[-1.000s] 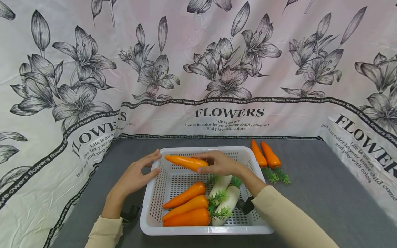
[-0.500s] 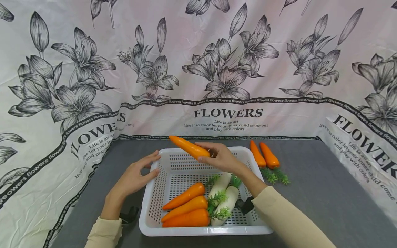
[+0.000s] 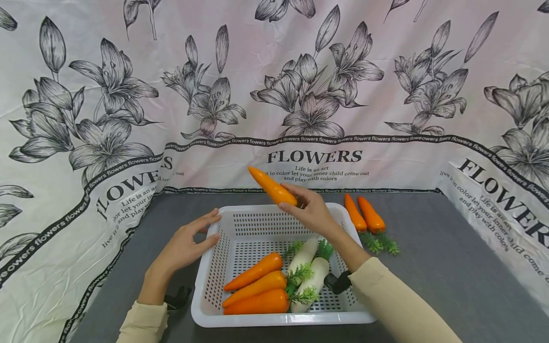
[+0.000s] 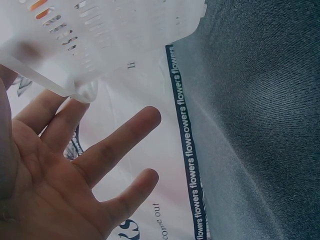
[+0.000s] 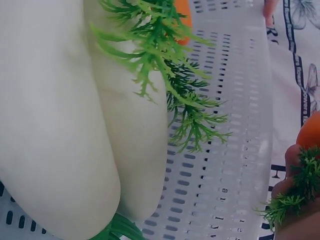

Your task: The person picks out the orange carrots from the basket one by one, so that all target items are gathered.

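Observation:
My right hand (image 3: 314,213) grips an orange carrot (image 3: 271,186) by its thick end, above the far rim of a white perforated basket (image 3: 283,320). The carrot's tip points up and to the left. In the right wrist view, green leaves hang by that hand (image 5: 295,220), beside the carrot (image 5: 311,132). With fingers spread, my left hand (image 3: 182,245) rests at the basket's left rim. Fingers of the left hand (image 4: 60,175) touch the basket's edge in the left wrist view. Inside the basket lie several carrots (image 3: 259,281) and two white radishes (image 3: 314,281) with green leaves.
Two more carrots (image 3: 371,215) with leafy tops lie on the dark grey table (image 3: 437,267), just right of the basket. A white cloth (image 3: 315,164) printed with flowers stands behind and along both sides.
My right hand has lifted the carrot out of the basket, up and slightly right, and its tip has tilted upward. The left hand has stayed at the rim.

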Action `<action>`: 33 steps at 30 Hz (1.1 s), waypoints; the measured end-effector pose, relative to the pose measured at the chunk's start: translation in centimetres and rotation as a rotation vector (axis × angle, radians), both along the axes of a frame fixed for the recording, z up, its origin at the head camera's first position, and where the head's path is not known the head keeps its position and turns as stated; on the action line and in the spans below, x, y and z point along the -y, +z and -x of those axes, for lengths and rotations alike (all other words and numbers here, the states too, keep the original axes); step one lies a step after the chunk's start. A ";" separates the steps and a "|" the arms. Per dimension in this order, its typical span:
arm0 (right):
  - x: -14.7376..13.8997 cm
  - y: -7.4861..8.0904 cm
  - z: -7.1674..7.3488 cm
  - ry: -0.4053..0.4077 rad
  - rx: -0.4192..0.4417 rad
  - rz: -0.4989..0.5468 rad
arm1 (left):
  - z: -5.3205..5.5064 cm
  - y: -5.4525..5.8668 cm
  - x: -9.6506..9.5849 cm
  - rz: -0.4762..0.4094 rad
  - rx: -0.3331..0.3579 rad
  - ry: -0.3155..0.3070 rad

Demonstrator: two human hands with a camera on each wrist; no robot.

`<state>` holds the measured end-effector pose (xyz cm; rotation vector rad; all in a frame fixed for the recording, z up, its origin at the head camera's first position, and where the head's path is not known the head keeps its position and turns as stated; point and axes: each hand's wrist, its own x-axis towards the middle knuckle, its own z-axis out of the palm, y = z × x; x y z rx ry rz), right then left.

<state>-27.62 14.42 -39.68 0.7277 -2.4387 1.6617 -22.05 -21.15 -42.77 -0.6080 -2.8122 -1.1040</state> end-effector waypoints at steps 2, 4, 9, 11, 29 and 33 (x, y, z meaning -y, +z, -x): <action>0.0 0.0 0.0 -0.008 -0.006 0.000 | 0.0 0.0 0.0 -0.002 0.001 -0.002; -0.1 0.1 0.1 -0.019 -0.007 -0.001 | 0.0 0.0 0.0 -0.003 0.002 -0.003; -0.9 1.1 0.3 -0.039 0.029 0.010 | -0.1 0.1 -0.1 -0.006 0.007 -0.004; -1.5 1.7 0.5 -0.058 0.041 0.007 | -0.1 0.1 -0.1 -0.007 0.007 -0.003; -9.7 4.2 0.3 -0.279 0.077 -0.132 | -0.2 -0.1 0.0 -0.017 0.010 0.001; -11.4 4.5 -0.1 -0.293 0.073 -0.109 | -0.1 0.0 -0.1 -0.010 0.007 0.004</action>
